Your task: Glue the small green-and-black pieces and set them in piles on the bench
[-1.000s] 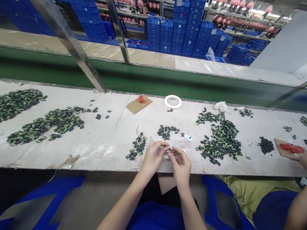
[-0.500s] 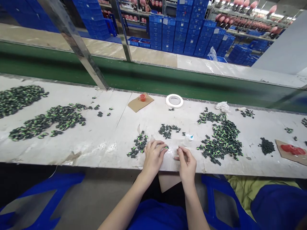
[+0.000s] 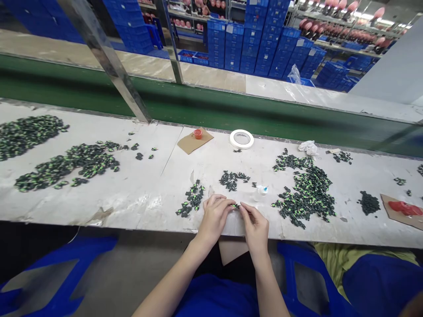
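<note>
Between the fingertips of both hands is a small black-and-green part, just above the table edge. My left hand pinches it from the left. From the other side my right hand is closed at the part, thumb and forefinger together; whether it also grips a second tiny piece is hidden. Left of my left hand lies a small group of black-and-green parts. Slim black pieces are scattered beyond my hands. A white bottle with a blue tip is near my right hand.
A large pile of black-and-green parts spreads to the right, with more heaps at left. A tape roll and a red cup on cardboard lie farther back. Behind the table runs a green conveyor belt.
My hands have come together. The right hand has moved left to the part in my left fingers, and the left fingertips have shifted slightly right.
</note>
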{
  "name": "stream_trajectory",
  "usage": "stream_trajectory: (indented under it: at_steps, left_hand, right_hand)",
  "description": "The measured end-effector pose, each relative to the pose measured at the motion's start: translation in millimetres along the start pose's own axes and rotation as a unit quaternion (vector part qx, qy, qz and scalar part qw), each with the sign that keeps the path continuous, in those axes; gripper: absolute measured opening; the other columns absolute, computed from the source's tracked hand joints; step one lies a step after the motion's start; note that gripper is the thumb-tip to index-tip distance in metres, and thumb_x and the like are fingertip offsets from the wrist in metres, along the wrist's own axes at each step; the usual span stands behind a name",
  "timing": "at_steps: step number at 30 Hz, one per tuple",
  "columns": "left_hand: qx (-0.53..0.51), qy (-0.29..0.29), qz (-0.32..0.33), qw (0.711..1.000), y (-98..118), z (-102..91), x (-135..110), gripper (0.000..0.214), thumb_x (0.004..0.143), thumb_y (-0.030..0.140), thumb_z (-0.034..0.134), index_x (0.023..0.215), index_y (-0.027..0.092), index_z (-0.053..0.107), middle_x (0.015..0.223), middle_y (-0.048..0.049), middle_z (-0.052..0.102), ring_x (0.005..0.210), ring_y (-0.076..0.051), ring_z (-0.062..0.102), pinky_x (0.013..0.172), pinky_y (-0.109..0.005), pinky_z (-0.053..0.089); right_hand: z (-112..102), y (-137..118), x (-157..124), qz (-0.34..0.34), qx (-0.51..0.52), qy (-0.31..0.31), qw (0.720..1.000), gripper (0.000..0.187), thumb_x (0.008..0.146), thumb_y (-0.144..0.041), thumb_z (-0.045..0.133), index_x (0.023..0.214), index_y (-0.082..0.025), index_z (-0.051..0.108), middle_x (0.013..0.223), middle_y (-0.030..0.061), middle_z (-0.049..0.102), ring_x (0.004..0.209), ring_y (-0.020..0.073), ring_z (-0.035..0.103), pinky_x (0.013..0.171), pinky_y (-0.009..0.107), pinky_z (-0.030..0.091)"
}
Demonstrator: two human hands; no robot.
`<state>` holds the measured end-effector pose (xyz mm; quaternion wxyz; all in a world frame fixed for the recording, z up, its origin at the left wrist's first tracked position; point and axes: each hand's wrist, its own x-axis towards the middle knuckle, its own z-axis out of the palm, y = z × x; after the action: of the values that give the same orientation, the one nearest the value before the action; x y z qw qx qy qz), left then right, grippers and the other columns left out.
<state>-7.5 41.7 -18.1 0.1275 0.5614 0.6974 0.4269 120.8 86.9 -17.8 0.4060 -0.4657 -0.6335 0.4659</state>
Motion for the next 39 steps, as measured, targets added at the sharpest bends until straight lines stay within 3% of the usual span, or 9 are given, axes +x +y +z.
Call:
stream_trajectory:
  at_steps: [7,12,19,24,34,39]
  left_hand:
    - [-0.147,-0.009,-0.053,0.988,1.6,-1.5,0.9,0.012,0.085,0.021,0.059,0.087,0.023,0.071,0.085,-0.0045,0.07,0.089,-0.021,0.062,0.083,-0.037,0.049]
    - [-0.255,0.005,-0.12,0.96,10.6,-2.0,1.1,0.011,0.079,0.023,0.064,0.084,0.021,0.073,0.085,-0.0054,0.067,0.086,-0.019,0.065,0.079,-0.032,0.054]
    - [-0.249,-0.014,-0.105,0.963,27.3,-14.5,1.4,0.013,0.081,0.023,0.06,0.088,0.021,0.071,0.09,-0.0061,0.067,0.092,-0.02,0.064,0.086,-0.034,0.052]
    - [-0.237,-0.031,-0.09,0.967,32.6,-22.5,2.7,0.012,0.081,0.021,0.061,0.087,0.022,0.071,0.089,-0.0053,0.067,0.09,-0.019,0.064,0.086,-0.035,0.051]
    - [-0.268,0.0,-0.171,0.948,42.9,-20.9,-1.3,0.009,0.072,0.02,0.066,0.078,0.02,0.073,0.084,-0.0051,0.069,0.084,-0.019,0.066,0.082,-0.032,0.053]
    - [-0.319,-0.027,-0.206,0.924,41.0,-14.0,-2.0,0.013,0.073,0.026,0.067,0.079,0.017,0.073,0.087,-0.0073,0.073,0.083,-0.02,0.069,0.08,-0.031,0.055]
  right_hand:
    - [0.7,-0.3,-2.4,0.023,0.046,-0.016,0.999,0.022,0.081,-0.037,0.064,0.088,-0.019,0.074,0.087,0.0062,0.075,0.079,0.0217,0.071,0.074,0.035,0.059]
    - [-3.0,-1.4,-2.1,-0.056,0.027,-0.007,0.998,0.016,0.083,-0.03,0.063,0.089,-0.02,0.074,0.089,0.0065,0.073,0.084,0.0205,0.07,0.076,0.033,0.058]
    - [-15.4,-7.6,2.4,-0.113,0.019,-0.031,0.993,0.012,0.082,-0.024,0.065,0.09,-0.021,0.073,0.087,0.0059,0.073,0.081,0.0189,0.069,0.075,0.032,0.058]
    - [-21.9,-15.4,7.4,-0.117,0.04,-0.061,0.99,0.023,0.078,-0.02,0.067,0.102,-0.021,0.067,0.08,0.0026,0.071,0.068,0.014,0.067,0.068,0.026,0.058]
    - [-20.4,-12.3,4.8,-0.153,-0.005,-0.072,0.986,0.02,0.079,-0.019,0.063,0.099,-0.02,0.063,0.076,0.0023,0.067,0.065,0.0135,0.064,0.064,0.026,0.056]
    - [-26.4,-12.3,5.1,-0.136,0.009,-0.065,0.989,0.021,0.079,-0.023,0.064,0.1,-0.021,0.065,0.073,0.0005,0.066,0.064,0.0131,0.063,0.064,0.026,0.056]
